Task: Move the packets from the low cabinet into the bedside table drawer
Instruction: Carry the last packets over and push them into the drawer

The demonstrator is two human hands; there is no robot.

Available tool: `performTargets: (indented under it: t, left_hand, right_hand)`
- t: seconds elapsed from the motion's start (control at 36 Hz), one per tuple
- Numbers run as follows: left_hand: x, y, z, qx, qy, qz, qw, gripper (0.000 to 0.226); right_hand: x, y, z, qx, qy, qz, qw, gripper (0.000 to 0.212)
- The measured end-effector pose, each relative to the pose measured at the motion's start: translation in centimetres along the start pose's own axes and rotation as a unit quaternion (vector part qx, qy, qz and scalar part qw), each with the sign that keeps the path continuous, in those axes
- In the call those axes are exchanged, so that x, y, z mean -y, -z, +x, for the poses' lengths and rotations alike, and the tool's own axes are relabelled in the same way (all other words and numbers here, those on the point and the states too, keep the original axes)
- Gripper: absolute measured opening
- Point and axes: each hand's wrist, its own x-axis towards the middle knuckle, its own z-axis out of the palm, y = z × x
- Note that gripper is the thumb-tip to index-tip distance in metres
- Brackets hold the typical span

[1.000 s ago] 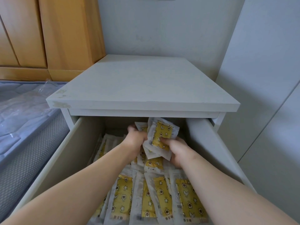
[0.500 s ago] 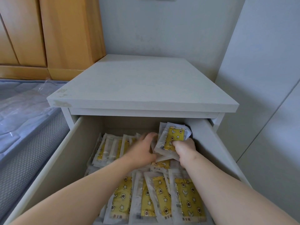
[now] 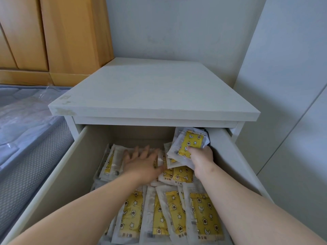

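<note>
I see the pale bench point(image 3: 154, 96) filling the middle, its drawer point(image 3: 58, 174) standing open toward six o'clock. Yellow-printed packets point(image 3: 203, 218) lie heaped across the drawer floor from centre to five o'clock. My left hand point(image 3: 143, 163) lies spread flat on the packets at the back. My right hand point(image 3: 201, 158), at three o'clock from it, grips a bundle of packets point(image 3: 191, 142) raised at the drawer's right rear corner.

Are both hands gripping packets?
No, only the right hand grips a bunch of packets; the left hand lies flat, fingers spread, on the stored packets in the drawer.
</note>
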Motion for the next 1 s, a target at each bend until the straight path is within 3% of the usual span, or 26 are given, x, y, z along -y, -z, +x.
performTargets:
  t: [0.08,0.17,0.22,0.28,0.33,0.42,0.47,0.53,0.61,0.69,0.78,0.83,0.86,0.89,0.92,1.0]
  left_hand:
    - [0.2,-0.2,0.1,0.043,0.014,-0.001,0.999,0.068]
    - [0.1,-0.1,0.4,0.052,0.004,-0.071,0.996,0.062]
    - [0.2,0.2,0.6,0.014,0.018,-0.144,0.989,0.055]
    - [0.1,0.9,0.6,-0.073,0.061,-0.224,0.97,0.046]
    - [-0.4,2.1,0.3,-0.119,0.122,-0.364,0.916,0.045]
    - [-0.9,3.6,0.2,-0.04,0.174,-0.624,0.761,0.048]
    - [-0.7,3.8,0.4,-0.002,0.168,-0.723,0.67,0.028]
    - [-0.4,3.8,0.4,0.008,0.187,-0.768,0.613,0.016]
    - [0.1,4.0,0.2,-0.005,0.225,-0.778,0.587,0.023]
    - [0.3,4.3,-0.3,-0.022,0.264,-0.776,0.572,0.032]
    - [1.3,4.9,-0.4,-0.052,0.281,-0.8,0.528,0.031]
    - [1.9,5.4,-0.7,-0.083,0.252,-0.808,0.526,0.022]
    - [1.9,5.6,-0.6,-0.092,0.239,-0.827,0.5,0.01]
    - [1.9,5.7,-0.2,-0.095,0.24,-0.863,0.435,0.02]
    - [1.6,6.0,-0.2,-0.113,0.24,-0.875,0.405,0.031]
    - [2.3,4.9,0.7,-0.138,0.224,-0.847,0.461,0.017]
  right_hand:
    - [-0.1,0.0,0.0,0.015,-0.001,0.006,1.0,0.013]
    - [-0.1,-0.2,-0.1,0.037,-0.003,0.017,0.999,0.014]
    - [-0.2,-0.3,0.0,0.053,-0.007,0.024,0.998,0.016]
    - [-0.5,-0.4,0.3,0.069,-0.014,0.029,0.997,0.016]
    - [-0.6,-0.5,0.3,0.09,-0.028,0.04,0.995,0.026]
    - [-0.6,-0.9,0.3,0.156,-0.061,0.056,0.984,0.034]
    - [-0.5,-1.2,0.2,0.196,-0.072,0.059,0.976,0.027]
    - [-0.4,-1.3,0.4,0.216,-0.081,0.058,0.971,0.022]
    - [-0.7,-1.3,0.6,0.184,-0.093,0.031,0.978,0.019]
    - [-0.9,-1.5,1.2,0.136,-0.116,0.035,0.983,0.034]
    - [-0.6,-1.3,2.0,0.089,-0.143,0.076,0.983,0.036]
    - [-0.1,-1.6,2.0,0.062,-0.148,0.093,0.983,0.039]
    - [0.0,-2.0,2.1,0.056,-0.134,0.11,0.983,0.041]
    - [0.1,-2.5,1.9,0.058,-0.12,0.125,0.983,0.042]
    - [0.3,-3.0,1.7,0.062,-0.106,0.127,0.984,0.043]
    - [0.9,-4.3,-0.2,0.02,-0.061,0.041,0.997,0.043]
